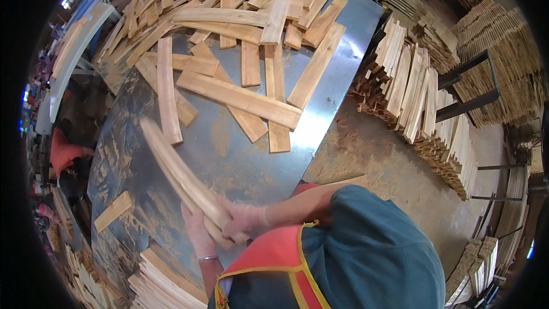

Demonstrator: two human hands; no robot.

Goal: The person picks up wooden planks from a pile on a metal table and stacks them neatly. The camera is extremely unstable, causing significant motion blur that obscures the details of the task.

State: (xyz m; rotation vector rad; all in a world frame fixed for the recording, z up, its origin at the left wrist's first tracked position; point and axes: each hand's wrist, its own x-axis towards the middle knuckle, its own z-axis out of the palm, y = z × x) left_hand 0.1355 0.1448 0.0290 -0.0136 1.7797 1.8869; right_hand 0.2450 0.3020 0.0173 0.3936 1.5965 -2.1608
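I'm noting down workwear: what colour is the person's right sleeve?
The right sleeve is dark teal, showing best in the head view.

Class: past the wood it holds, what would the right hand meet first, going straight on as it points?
Probably the left hand, across the wood, though depth is unclear.

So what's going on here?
Someone at a metal table has both hands on what looks like a couple of boards, blurred and slanting up to the left: the left hand and right hand are near the low end of the boards. Beyond them, a loose pile lies crisscrossed over the far part of the table. One short piece sits apart at the left, and a stack shows at the lower edge.
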